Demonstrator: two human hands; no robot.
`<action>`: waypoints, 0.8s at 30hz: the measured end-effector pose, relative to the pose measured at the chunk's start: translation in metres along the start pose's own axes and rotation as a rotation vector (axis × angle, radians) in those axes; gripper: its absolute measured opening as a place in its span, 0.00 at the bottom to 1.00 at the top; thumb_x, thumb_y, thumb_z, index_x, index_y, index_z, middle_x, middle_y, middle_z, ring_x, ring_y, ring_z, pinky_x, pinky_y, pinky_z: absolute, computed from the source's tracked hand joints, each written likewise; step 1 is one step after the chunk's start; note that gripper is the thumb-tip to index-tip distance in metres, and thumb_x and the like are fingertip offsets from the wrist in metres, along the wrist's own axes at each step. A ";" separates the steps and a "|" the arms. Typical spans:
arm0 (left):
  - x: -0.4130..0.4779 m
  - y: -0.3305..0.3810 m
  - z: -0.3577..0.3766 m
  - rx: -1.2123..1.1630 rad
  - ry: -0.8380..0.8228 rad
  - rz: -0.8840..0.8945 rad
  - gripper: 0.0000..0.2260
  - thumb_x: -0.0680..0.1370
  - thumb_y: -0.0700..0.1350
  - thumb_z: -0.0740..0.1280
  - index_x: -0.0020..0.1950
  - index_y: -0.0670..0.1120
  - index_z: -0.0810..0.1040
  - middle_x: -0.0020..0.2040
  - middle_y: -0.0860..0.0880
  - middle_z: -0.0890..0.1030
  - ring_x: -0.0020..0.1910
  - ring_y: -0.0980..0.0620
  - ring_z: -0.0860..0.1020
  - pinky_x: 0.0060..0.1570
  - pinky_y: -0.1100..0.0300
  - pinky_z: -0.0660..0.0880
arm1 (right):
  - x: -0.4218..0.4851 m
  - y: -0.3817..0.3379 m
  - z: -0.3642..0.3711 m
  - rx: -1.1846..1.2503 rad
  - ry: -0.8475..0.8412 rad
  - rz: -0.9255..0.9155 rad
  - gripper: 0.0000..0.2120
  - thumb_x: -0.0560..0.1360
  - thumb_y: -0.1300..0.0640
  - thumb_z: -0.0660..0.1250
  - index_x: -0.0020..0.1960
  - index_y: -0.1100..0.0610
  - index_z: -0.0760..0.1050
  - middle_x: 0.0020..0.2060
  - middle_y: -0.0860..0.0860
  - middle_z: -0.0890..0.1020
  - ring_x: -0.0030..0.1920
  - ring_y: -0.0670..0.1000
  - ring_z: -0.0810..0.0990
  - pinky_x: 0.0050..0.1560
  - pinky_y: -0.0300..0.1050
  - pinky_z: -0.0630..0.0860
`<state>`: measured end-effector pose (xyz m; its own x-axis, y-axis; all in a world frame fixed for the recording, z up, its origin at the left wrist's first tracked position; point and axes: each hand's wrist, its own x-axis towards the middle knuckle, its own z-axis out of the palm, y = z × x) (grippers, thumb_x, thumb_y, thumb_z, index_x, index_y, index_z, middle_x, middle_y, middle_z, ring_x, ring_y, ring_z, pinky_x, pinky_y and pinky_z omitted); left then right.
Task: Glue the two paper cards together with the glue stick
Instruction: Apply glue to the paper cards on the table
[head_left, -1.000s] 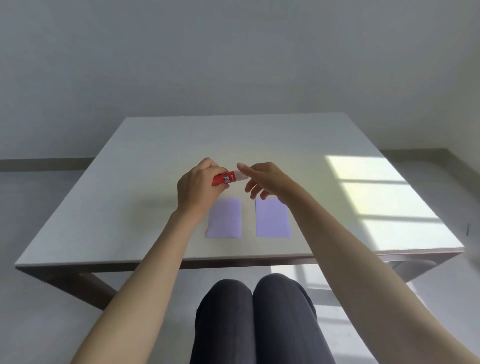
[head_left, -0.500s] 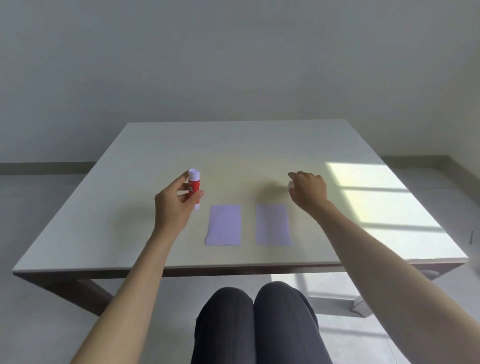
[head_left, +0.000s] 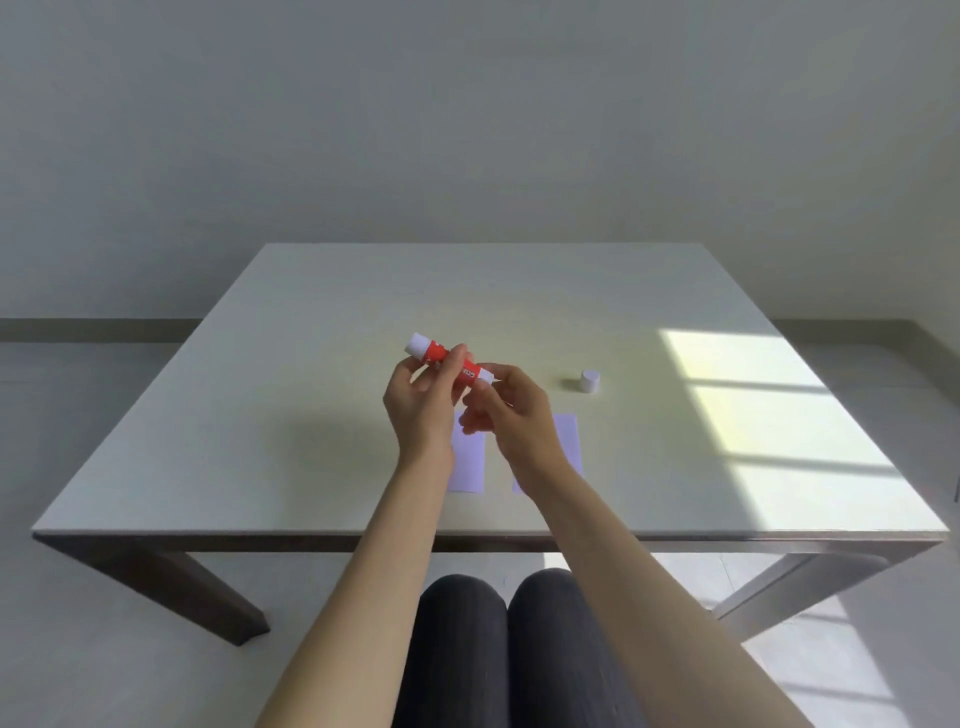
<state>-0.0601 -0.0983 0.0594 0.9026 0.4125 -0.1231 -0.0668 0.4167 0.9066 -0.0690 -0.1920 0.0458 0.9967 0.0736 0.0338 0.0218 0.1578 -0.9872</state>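
A red and white glue stick (head_left: 447, 360) lies nearly level in the air above the table, uncapped. My left hand (head_left: 423, 410) grips its red body. My right hand (head_left: 511, 415) pinches its lower right end with thumb and fingers. Two pale purple paper cards lie flat side by side near the table's front edge: the left card (head_left: 467, 467) partly hidden by my left wrist, the right card (head_left: 569, 441) partly hidden by my right hand. The white cap (head_left: 590, 381) stands alone on the table, to the right of my hands.
The white table (head_left: 260, 441) has a patch of sunlight (head_left: 769, 415) on its right side. My knees in dark trousers (head_left: 498, 649) sit under the front edge. A plain wall stands behind the table.
My right hand has set the cap down on the table at the right and come back to the glue stick. My left hand has tilted the stick from upright to nearly level.
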 end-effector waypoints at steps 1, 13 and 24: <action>-0.002 0.000 -0.001 0.029 -0.017 0.008 0.09 0.70 0.42 0.74 0.46 0.42 0.78 0.44 0.45 0.84 0.45 0.46 0.83 0.49 0.56 0.78 | 0.001 -0.002 -0.002 0.107 -0.007 0.069 0.07 0.80 0.60 0.61 0.52 0.63 0.74 0.32 0.54 0.77 0.26 0.48 0.77 0.31 0.41 0.76; -0.008 0.002 -0.012 0.162 -0.219 0.114 0.05 0.72 0.44 0.72 0.47 0.46 0.79 0.48 0.49 0.85 0.48 0.57 0.83 0.51 0.63 0.75 | -0.013 -0.002 -0.018 0.226 -0.058 0.172 0.12 0.78 0.54 0.63 0.53 0.63 0.75 0.33 0.55 0.78 0.29 0.51 0.77 0.29 0.39 0.74; -0.011 0.004 -0.012 0.131 -0.332 0.113 0.05 0.76 0.40 0.67 0.50 0.47 0.78 0.50 0.49 0.85 0.55 0.52 0.82 0.58 0.61 0.75 | -0.018 -0.004 -0.020 0.219 -0.069 0.172 0.11 0.79 0.54 0.62 0.55 0.61 0.75 0.32 0.53 0.76 0.27 0.49 0.74 0.28 0.37 0.70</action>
<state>-0.0759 -0.0916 0.0592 0.9828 0.1558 0.0993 -0.1388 0.2674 0.9535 -0.0859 -0.2134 0.0458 0.9765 0.1834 -0.1133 -0.1719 0.3456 -0.9225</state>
